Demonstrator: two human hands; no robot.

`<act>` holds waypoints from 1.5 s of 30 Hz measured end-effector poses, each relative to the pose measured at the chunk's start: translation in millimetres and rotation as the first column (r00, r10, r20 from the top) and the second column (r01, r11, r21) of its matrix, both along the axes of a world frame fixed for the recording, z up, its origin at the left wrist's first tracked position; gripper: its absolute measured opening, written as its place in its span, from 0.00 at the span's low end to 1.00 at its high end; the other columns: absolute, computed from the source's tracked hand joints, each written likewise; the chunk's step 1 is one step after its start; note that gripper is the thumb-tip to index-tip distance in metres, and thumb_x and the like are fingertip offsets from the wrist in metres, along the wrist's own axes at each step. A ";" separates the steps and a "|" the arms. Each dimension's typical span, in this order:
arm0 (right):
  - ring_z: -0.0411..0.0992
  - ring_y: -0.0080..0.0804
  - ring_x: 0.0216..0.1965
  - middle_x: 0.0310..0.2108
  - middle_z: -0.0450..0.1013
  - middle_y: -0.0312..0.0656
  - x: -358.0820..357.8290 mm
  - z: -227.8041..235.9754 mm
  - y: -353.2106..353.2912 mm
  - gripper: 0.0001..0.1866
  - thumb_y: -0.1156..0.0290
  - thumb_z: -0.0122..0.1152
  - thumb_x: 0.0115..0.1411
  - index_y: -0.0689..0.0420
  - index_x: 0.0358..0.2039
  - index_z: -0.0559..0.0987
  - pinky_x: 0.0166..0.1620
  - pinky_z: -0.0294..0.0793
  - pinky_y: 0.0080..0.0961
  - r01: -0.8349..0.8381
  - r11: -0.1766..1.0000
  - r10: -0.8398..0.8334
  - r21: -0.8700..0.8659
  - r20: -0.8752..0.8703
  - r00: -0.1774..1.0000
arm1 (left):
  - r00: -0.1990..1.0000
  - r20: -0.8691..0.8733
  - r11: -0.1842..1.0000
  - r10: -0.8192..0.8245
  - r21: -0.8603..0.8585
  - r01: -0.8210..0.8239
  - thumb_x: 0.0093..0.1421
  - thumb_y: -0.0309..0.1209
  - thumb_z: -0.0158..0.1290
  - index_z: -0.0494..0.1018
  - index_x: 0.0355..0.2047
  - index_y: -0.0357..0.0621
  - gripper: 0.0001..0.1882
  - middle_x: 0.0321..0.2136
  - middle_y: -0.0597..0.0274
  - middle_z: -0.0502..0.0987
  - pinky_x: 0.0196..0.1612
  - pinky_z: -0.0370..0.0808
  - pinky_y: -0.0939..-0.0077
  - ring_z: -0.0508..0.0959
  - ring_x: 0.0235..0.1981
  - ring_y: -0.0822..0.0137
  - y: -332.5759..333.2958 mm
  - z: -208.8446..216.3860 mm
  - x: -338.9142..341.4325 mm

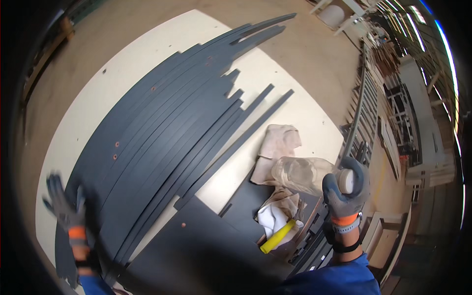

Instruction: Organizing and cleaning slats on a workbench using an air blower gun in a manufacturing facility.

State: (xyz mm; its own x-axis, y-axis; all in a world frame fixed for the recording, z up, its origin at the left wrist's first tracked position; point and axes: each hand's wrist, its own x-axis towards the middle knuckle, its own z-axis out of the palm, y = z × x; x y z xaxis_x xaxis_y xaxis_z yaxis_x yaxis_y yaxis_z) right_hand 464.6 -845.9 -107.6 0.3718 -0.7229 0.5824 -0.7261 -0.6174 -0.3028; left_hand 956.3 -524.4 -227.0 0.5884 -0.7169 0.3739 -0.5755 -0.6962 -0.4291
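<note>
My right hand (348,189), in a grey glove with an orange cuff, is wrapped round the neck end of a clear plastic bottle (307,173) with a white cap (346,181). The bottle lies tilted sideways above a beige cloth (278,142). My left hand (65,201), gloved alike, has its fingers spread and holds nothing, over the left edge of the dark grey boards (162,118). These long boards lie side by side on a white tabletop (194,24). Several have small reddish-brown spots.
A crumpled white and brown cloth (275,214) and a yellow tube-shaped thing (278,237) lie near a dark panel (196,228) at the front. Right of the table runs a roller conveyor (361,113). Stacked wood (388,61) stands farther back.
</note>
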 end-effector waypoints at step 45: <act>0.70 0.47 0.47 0.44 0.73 0.49 32.2 25.7 379.8 0.27 0.51 0.58 0.53 0.58 0.46 0.74 0.52 0.67 0.35 -0.684 0.296 0.953 0.667 -0.256 0.163 | -0.583 -0.586 -0.657 0.563 0.110 -0.746 0.53 0.47 0.53 0.56 0.59 0.32 0.40 0.59 0.38 0.57 0.62 0.55 0.58 0.57 0.60 0.44 626.3 -10.3 -925.7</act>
